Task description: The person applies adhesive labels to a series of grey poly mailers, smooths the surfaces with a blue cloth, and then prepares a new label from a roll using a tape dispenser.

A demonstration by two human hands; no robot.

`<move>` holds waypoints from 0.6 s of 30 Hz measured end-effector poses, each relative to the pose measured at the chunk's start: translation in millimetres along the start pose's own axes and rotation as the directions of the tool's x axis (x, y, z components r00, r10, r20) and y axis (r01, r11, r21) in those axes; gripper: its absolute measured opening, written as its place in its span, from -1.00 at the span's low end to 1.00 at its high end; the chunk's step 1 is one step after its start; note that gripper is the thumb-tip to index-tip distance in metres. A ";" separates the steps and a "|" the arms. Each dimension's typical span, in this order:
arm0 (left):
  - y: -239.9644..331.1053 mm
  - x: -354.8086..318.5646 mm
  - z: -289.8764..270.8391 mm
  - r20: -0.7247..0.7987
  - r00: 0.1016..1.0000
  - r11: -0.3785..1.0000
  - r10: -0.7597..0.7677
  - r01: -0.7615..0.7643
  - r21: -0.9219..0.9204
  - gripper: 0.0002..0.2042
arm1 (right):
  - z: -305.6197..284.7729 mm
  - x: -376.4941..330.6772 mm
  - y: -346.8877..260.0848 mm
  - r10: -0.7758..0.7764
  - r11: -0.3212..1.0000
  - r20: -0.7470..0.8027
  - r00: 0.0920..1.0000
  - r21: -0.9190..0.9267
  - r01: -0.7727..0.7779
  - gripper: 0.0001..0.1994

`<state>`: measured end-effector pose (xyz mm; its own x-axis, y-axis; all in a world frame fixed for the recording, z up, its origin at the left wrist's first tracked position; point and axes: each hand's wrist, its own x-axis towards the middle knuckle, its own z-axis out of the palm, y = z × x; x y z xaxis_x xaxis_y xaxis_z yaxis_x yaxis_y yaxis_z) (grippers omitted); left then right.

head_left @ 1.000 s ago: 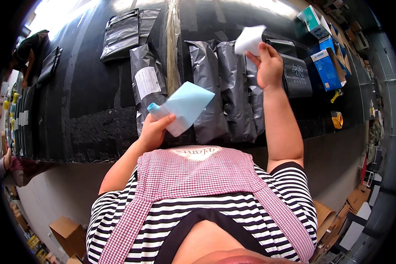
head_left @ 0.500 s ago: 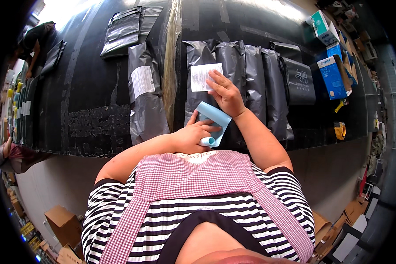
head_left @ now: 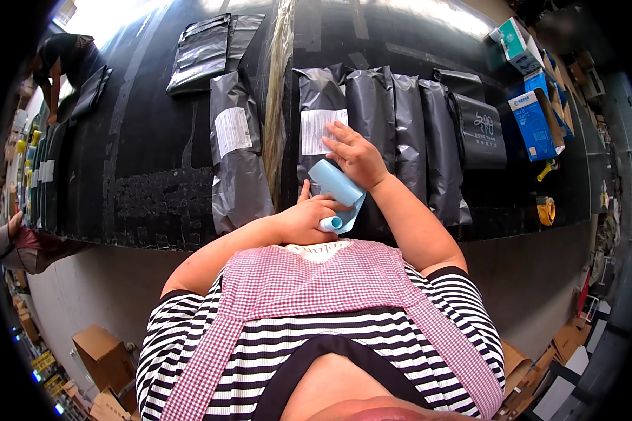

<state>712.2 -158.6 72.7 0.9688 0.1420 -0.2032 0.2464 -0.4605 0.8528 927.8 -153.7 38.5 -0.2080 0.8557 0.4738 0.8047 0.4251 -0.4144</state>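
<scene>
A white printed label (head_left: 316, 133) lies on a grey plastic mailer bag (head_left: 321, 90) in front of me. My right hand (head_left: 359, 156) is over its right edge, fingers stretched out and fingertips on the label. Below it, my left hand (head_left: 309, 216) is closed around a roll of light-blue label backing paper (head_left: 336, 184); one rolled end pokes out beside the fingers, and a wide curl of the strip reaches up to the right hand's palm. Left of these, another filled grey mailer bag (head_left: 242, 179) carries a similar white label (head_left: 233, 132).
Several more filled grey bags (head_left: 409, 133) line up to the right. Flat grey bags (head_left: 202, 52) are stacked at the far left. Blue box (head_left: 534, 126), green-white box (head_left: 519, 48) and yellow tape roll (head_left: 545, 210) sit on the right. Another person (head_left: 63, 59) works at far left.
My right hand has slid slightly down and left on the label. The blue strip has curled a little more below it. The left hand keeps its grip.
</scene>
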 end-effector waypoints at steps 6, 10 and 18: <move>-2.3 -0.2 4.0 -0.061 0.998 0.999 0.032 -0.031 0.017 -0.77 | -11.1 1.5 -2.2 0.016 0.999 0.126 0.992 -0.034 -0.012 -0.67; -8.3 -2.2 4.3 -0.031 0.999 0.999 0.019 -0.018 0.041 -0.76 | -31.1 4.2 -24.4 0.131 0.986 0.341 0.931 -0.144 -0.086 -0.67; -5.9 2.9 10.6 -0.031 0.999 0.990 0.015 -0.010 0.139 -0.67 | 56.6 45.5 -25.8 0.399 0.849 0.201 0.895 -0.451 -0.277 -0.42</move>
<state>713.9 -164.8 62.0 0.9710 0.1620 -0.1760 0.2380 -0.5789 0.7799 866.0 -109.0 26.8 0.0228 0.9945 0.1023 0.9912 -0.0091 -0.1324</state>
